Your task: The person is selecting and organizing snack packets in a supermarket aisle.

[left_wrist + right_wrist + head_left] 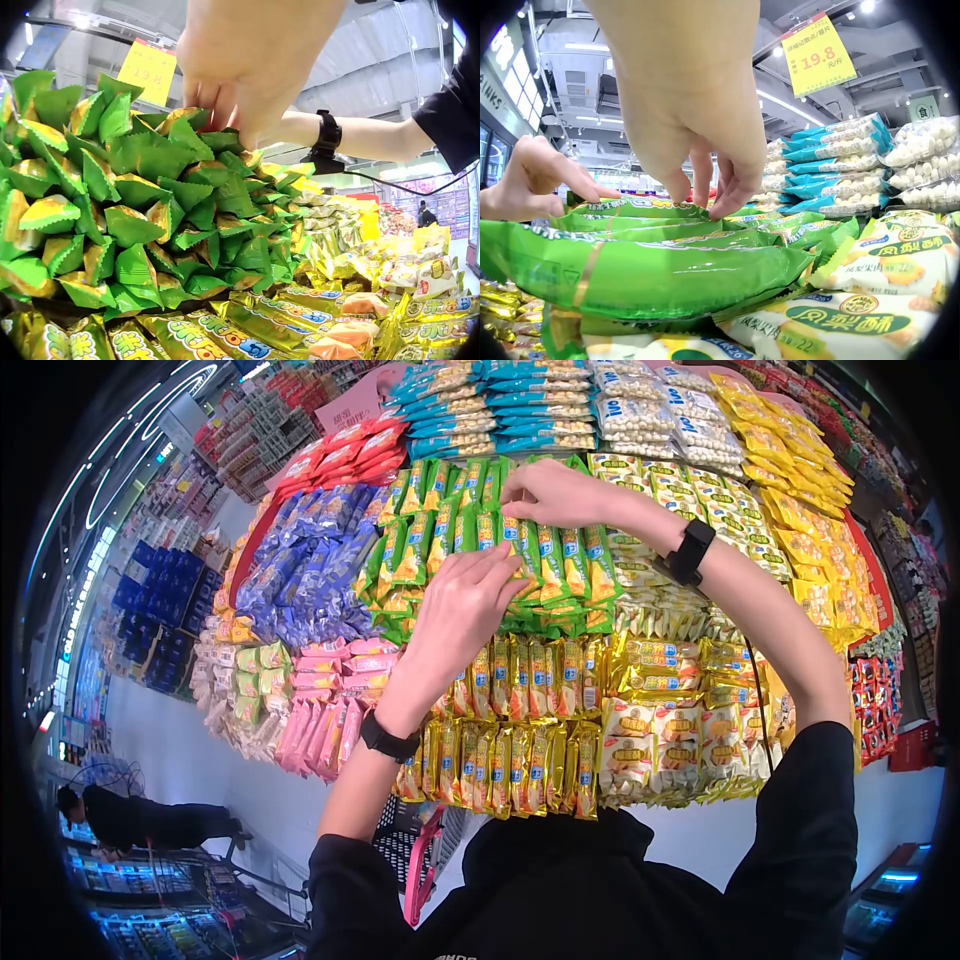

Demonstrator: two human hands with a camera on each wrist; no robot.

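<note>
Green snack packets (pixel 413 550) stand in tight rows at the middle of the display. My left hand (pixel 462 610) pinches the near end of one green packet with thumb and curled fingers. At the upper end of the same rows, my right hand (pixel 560 494) reaches down, its fingertips gripping a green packet's edge. The left wrist view shows the left hand (pixel 244 60) bent over the packet ends (pixel 135 225), its fingertips partly hidden. In the right wrist view the right hand (pixel 690 97) pinches behind a large green packet (pixel 652 262), with the left hand (pixel 540 176) at the left.
Gold packets (pixel 520 760) lie nearest the body, purple ones (pixel 310 550) left, white pineapple-cake packets (pixel 630 745) right. Blue bags (pixel 445 410) are stacked behind. A yellow price sign (pixel 819 56) hangs above. A pink-handled cart (pixel 425 865) and a person in black (pixel 150 820) are at lower left.
</note>
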